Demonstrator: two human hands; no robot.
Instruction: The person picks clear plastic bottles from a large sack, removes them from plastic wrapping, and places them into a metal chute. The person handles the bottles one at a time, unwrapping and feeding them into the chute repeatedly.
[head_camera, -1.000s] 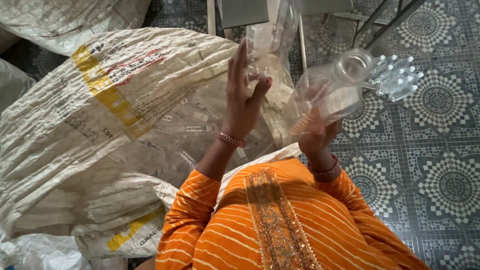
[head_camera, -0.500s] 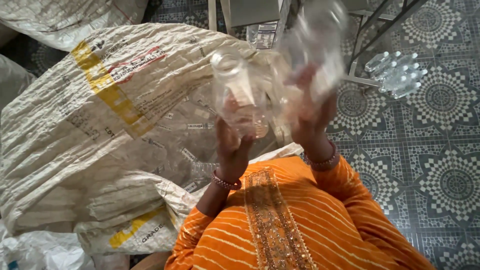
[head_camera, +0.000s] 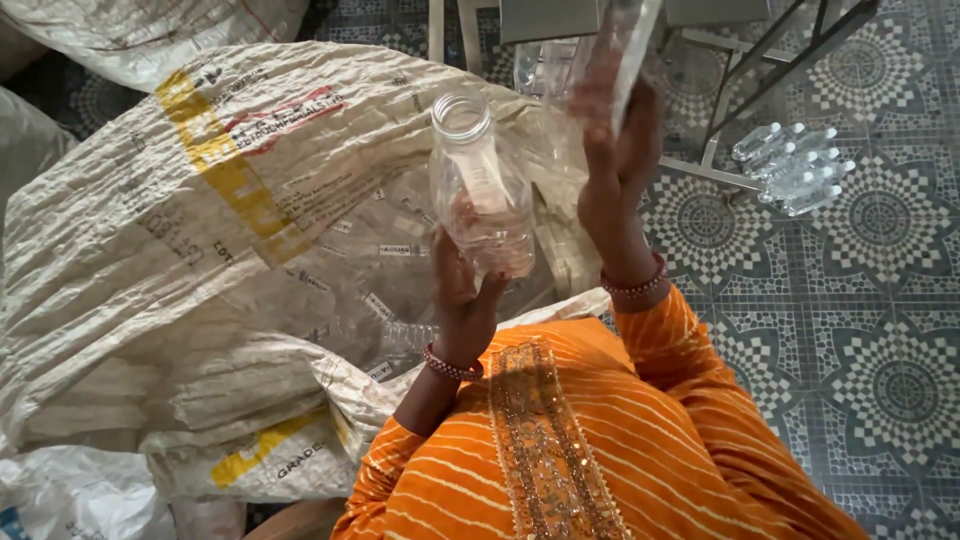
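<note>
Since 0.5 s back, you've split the two clear items apart: your left hand (head_camera: 466, 300) has brought the open-mouthed clear plastic bottle (head_camera: 482, 190) lower and toward centre, while your right hand (head_camera: 618, 150) has lifted the second clear piece (head_camera: 625, 35) up to approx 12 o'clock, near the top edge. Compared w/ 1 s back, the left hand is no longer bare and flat; it's now wrapped round the bottle's base.

Left hand: closed on the bottle from below, mouth pointing up toward 11 o'clock, no cap on. Right hand: fingers curled round the blurred clear piece; looks like plastic wrap or another bottle, can't tell which.

Bottle sits in mid-air over the big woven sack (head_camera: 200, 250), which spreads from 9 to 11 o'clock of your hands. Bundle of capped clear bottles (head_camera: 795, 170) lies on the patterned tile floor (head_camera: 880, 330) at 2 o'clock, well apart, just beside a metal frame leg (head_camera: 790, 60).

Step in hand, as I read it: stripping or separating something off the bottle. Next move prob. needs you to keep a firm hold on the base w/ the left and free the right of what it carries before reaching again.
</note>
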